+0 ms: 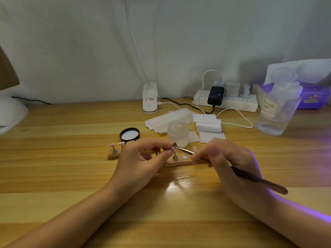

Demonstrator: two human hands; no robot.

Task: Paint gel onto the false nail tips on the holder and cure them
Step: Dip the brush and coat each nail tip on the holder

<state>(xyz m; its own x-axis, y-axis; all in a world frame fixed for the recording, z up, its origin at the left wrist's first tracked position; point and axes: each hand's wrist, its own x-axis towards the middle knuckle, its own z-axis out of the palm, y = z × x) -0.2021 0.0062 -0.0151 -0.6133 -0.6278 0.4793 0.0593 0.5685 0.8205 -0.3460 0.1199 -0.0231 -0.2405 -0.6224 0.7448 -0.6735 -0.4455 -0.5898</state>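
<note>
1. Two hands at work over the wooden holder (179, 164), which lies on the counter (71, 176) just in front of the person.
2. Left hand (143, 158) pinches a small nail tip (172, 149) between thumb and fingertips, above one of the holder's metal pegs (175, 157); whether the tip sits on a peg or is lifted free cannot be told.
3. Right hand (231, 161) grips a dark-handled brush (258, 179) like a pen; its metal end touches the pinched tip.
4. Progress, as judged: painting is under way on this tip. Pale pink tips (116, 144) stand on pegs at the holder's left end; whether they are already coated is too small to read. Curing seems not yet done for the tip in hand.
5. Frosted gel jar (178, 133) stands open just behind the holder, its black lid (129, 134) lying inside-up beside it.
6. Violet light spills in from the right edge; its source is out of sight.
7. Tip looks tiny, pale, glossy; detail blurred.
8. Small clear smear (182, 177) on the counter near the holder.
</note>
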